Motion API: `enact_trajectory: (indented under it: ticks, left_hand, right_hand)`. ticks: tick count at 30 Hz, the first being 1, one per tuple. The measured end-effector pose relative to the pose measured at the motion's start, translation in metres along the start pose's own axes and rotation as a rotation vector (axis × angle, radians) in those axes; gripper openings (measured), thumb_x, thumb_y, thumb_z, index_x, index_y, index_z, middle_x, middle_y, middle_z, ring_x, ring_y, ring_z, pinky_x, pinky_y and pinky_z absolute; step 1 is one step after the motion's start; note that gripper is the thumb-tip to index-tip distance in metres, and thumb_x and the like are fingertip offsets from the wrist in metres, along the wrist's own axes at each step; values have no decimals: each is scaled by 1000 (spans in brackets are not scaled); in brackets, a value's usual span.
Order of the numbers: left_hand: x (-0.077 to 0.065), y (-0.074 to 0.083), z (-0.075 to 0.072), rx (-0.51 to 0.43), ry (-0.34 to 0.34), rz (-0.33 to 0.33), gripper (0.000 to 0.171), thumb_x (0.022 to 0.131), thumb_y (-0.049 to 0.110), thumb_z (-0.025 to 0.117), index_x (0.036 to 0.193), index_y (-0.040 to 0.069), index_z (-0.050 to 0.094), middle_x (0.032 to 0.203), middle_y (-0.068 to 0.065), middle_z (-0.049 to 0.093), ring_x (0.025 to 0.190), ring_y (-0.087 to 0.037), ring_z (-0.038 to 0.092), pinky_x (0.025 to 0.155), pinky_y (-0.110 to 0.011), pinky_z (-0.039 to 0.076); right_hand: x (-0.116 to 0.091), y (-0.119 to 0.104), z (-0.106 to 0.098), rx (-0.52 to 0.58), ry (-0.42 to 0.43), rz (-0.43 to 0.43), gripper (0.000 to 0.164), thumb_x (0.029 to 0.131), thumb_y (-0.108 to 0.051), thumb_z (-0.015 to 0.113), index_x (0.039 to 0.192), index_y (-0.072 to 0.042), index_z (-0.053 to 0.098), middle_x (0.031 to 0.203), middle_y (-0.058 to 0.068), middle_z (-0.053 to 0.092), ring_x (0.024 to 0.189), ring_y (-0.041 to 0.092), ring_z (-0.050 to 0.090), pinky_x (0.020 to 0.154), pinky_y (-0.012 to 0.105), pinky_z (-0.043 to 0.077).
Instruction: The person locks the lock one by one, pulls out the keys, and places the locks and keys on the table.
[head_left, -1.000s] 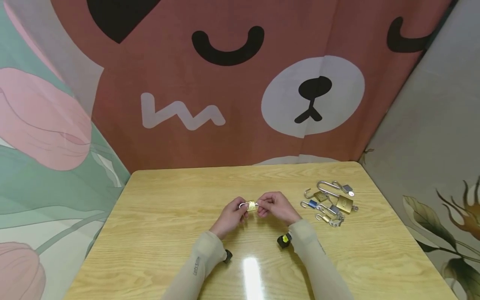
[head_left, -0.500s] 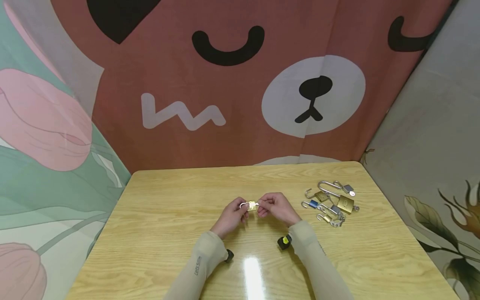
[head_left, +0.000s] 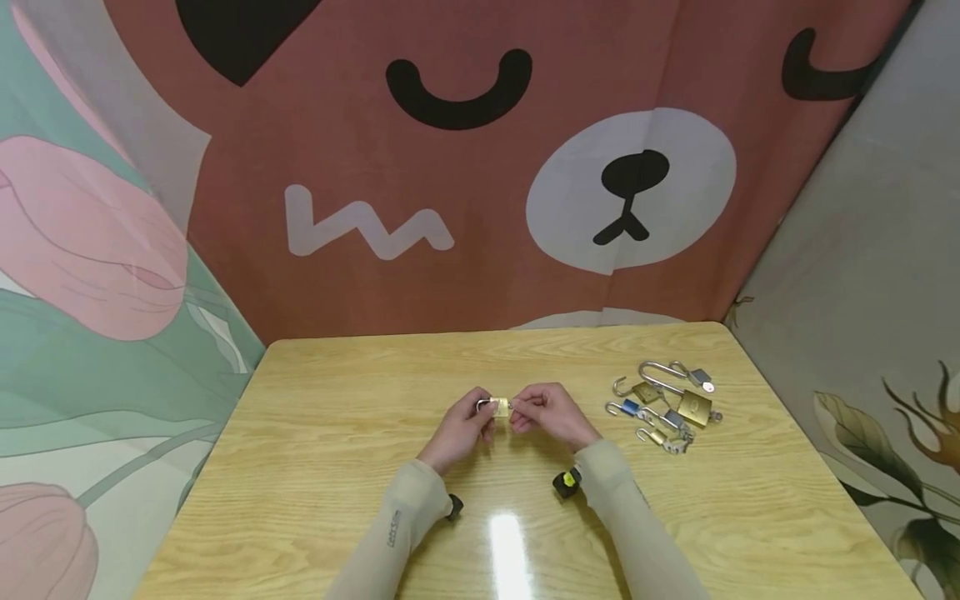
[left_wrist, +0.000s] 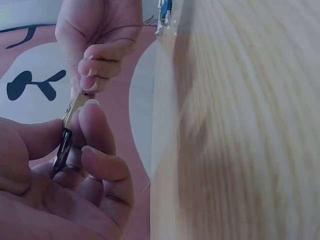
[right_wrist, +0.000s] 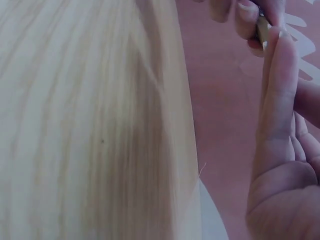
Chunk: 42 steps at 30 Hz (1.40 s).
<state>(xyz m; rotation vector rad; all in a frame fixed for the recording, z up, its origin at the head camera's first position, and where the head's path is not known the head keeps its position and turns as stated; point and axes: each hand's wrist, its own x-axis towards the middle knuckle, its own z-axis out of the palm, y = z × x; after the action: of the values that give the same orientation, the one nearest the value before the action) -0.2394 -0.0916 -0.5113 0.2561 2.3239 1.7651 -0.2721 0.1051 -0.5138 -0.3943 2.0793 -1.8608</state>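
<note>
A small brass padlock [head_left: 501, 407] is held over the middle of the table, its curved shackle pointing left. My left hand [head_left: 457, 429] pinches the body near the shackle between thumb and fingers. In the left wrist view the padlock [left_wrist: 75, 107] appears edge-on, the dark shackle lying across the fingers. From the other side, my right hand [head_left: 555, 414] pinches a small silvery key at the lower end of the body. The key is almost wholly hidden by those fingertips. The right wrist view shows the right hand [right_wrist: 280, 100] with its fingertips right at the brass body.
On the right of the wooden table [head_left: 337, 400] lies a group of several padlocks: a large brass one [head_left: 694, 408], a blue one [head_left: 630, 407], a small brass one [head_left: 657, 436] and a silver one [head_left: 701, 377]. Printed cloths hang behind and at both sides.
Both hands have shifted very slightly upward with the padlock, and its shackle shows shorter beside my left thumb. Both pinches stay in place. The other padlocks drift slightly right as the head view shifts.
</note>
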Motion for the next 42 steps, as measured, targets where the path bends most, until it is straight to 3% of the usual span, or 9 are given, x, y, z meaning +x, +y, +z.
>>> enact_trajectory:
  ticks: [4,10,16,20,22,28,30,36,42]
  left_hand:
    - [0,-1,-4,6,-8,4,23,104,30,48,106,8,55,86,-11,58,74,-30,61,65,-35,55]
    - [-3,3,-21,26,106,7,14,104,24,48,103,11,54,81,-8,56,74,-38,61,60,-36,52]
    - [-1,3,-23,-11,49,24,18,104,23,49,106,6,54,84,-13,57,77,-39,60,66,-42,54]
    - [-2,-3,-22,-31,59,-2,19,103,24,51,106,6,55,84,-10,56,77,-39,60,65,-36,52]
    - [-6,3,-23,-32,69,-10,20,103,22,50,107,3,55,84,-11,56,79,-44,59,65,-37,51]
    - [-7,3,-25,-36,55,-22,17,104,21,48,105,5,54,81,-7,54,75,-38,58,64,-35,50]
    - [-5,-1,-24,-33,56,-26,16,104,22,48,104,7,54,81,-6,55,74,-33,58,62,-33,49]
    - [-5,-2,-23,-6,47,-33,18,104,25,49,101,8,55,80,-8,56,73,-34,58,64,-32,46]
    - [-6,-6,-19,-17,25,-29,17,103,22,50,100,6,55,80,-9,56,74,-37,58,65,-35,52]
  right_hand:
    - [0,1,-5,5,-30,3,25,97,-10,60,104,14,64,83,16,74,76,27,72,70,32,63]
    - [-3,-2,-31,19,106,24,29,96,-5,60,106,22,59,78,16,73,68,22,70,69,39,63]
    - [-1,-6,-34,13,45,13,36,95,-9,62,109,23,56,82,18,74,73,25,71,75,43,62]
    - [-1,-3,-32,18,66,29,30,94,-6,63,107,21,60,84,24,73,72,25,71,73,40,63]
    - [-1,0,-33,15,73,22,28,94,-6,64,106,20,62,88,29,72,74,26,71,73,40,63]
    - [0,5,-32,-7,52,33,25,88,-4,70,107,13,68,104,37,68,86,34,71,79,42,61]
    - [0,7,-31,-64,59,26,23,86,-4,73,103,10,71,105,33,70,87,32,71,79,40,61]
    - [1,8,-24,-413,115,-19,9,76,-13,83,84,-10,80,90,9,79,79,14,69,76,33,60]
    - [4,10,-17,-496,65,1,14,72,-11,86,85,-10,80,88,6,79,77,12,67,72,33,60]
